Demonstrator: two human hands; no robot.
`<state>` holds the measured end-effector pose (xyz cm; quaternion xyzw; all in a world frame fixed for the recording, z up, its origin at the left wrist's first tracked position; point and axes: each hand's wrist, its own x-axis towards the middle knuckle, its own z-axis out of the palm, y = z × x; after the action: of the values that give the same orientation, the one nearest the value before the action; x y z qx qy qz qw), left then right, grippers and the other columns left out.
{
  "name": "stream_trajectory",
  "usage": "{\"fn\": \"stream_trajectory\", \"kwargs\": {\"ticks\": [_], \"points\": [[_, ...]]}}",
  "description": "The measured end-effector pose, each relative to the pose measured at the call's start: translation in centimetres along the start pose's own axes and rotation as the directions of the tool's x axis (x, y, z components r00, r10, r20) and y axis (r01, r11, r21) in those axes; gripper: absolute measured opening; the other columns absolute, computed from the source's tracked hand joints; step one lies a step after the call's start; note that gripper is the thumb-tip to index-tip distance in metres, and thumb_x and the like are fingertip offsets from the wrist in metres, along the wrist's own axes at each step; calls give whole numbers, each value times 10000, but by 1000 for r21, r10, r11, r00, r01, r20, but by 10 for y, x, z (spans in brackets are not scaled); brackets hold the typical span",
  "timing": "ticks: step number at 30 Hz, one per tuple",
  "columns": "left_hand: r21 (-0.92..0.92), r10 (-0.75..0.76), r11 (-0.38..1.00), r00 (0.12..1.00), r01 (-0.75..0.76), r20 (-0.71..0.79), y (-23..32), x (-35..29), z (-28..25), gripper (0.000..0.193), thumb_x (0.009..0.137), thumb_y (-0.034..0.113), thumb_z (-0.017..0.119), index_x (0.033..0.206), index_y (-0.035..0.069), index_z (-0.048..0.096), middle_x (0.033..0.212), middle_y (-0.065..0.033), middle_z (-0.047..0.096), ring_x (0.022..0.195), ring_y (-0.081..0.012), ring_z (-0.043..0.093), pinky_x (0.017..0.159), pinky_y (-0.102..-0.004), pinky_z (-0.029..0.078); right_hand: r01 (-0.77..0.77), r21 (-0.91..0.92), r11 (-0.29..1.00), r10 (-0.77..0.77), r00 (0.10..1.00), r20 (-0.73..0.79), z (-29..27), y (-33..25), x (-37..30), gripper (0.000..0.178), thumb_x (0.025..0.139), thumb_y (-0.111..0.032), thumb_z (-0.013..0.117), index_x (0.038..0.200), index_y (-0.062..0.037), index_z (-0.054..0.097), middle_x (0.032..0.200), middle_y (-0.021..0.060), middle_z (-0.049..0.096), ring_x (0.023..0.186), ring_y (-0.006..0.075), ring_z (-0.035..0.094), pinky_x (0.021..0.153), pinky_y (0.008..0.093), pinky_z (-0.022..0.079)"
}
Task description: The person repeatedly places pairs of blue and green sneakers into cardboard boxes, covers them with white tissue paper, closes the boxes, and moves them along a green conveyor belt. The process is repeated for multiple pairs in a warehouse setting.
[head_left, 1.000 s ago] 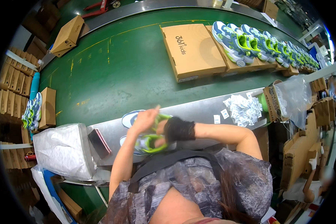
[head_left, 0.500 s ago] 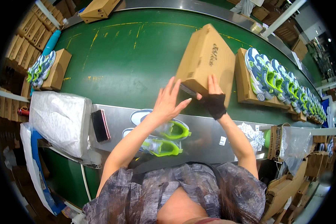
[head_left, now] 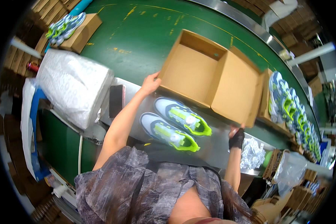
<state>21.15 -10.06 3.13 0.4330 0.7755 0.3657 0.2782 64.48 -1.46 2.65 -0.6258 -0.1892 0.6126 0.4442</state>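
Observation:
An open brown cardboard shoebox [head_left: 192, 72] lies in front of me, with its hinged lid [head_left: 237, 87] folded out to the right. Nothing shows inside it. My left hand [head_left: 151, 83] is closed around the box's near left corner. At the lid's near right edge, my right hand [head_left: 236, 137], in a black fingerless glove, grips the cardboard with its fingertips. Between my arms, on the metal ledge, rests a pair of blue-grey running shoes with lime-green collars: the nearer shoe [head_left: 168, 131] and the farther shoe [head_left: 183, 116]. Pale stuffing sits in both.
A large white plastic-wrapped bundle [head_left: 75, 86] and a dark phone [head_left: 117, 101] are at the left. Several matching shoes [head_left: 289, 106] line boxes along the right; more shoes [head_left: 65, 29] stand far left. Crumpled white slips [head_left: 252, 155] lie near my right forearm. A green work surface [head_left: 138, 41] stretches beyond.
The shoebox was closed and tilted up; now it lies opened, its lid swung right. My left hand has taken hold of its left corner, and my right hand has moved down to the lid's edge.

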Motion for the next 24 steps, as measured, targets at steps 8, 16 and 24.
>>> {"fn": "stream_trajectory", "kwargs": {"ticks": [8, 16, 24], "points": [[-20, 157, 984, 918, -177, -365, -31, -41, -76, 292, 835, 268, 516, 936, 4, 589, 793, -190, 577, 762, -331, 562, 667, -378, 441, 801, -324, 504, -468, 568, 677, 149, -31, -66, 372, 902, -239, 443, 1212, -34, 446, 1049, 101, 551, 966, 168, 525, 835, 302, 419], [499, -219, 590, 721, 635, -658, -173, -136, -235, 399, 782, 419, 560, 1027, 105, 525, 1120, -134, 460, 1061, -327, 411, 829, -487, 345, 855, -413, -314, 303, 503, 810, 249, 64, -77, 606, 808, -464, 518, 1291, -131, 366, 1325, 191, 356, 1245, 319, 317, 972, 531, 252], [497, -45, 716, 743, 491, -668, -212, -157, -304, 244, 856, 299, 492, 906, 61, 504, 685, -171, 567, 694, -383, 558, 639, -429, 457, 854, -490, -177, 422, 515, 746, 266, 72, -96, 686, 755, -449, 578, 1284, -79, 344, 1142, 256, 505, 1077, 365, 486, 895, 405, 393]]}}
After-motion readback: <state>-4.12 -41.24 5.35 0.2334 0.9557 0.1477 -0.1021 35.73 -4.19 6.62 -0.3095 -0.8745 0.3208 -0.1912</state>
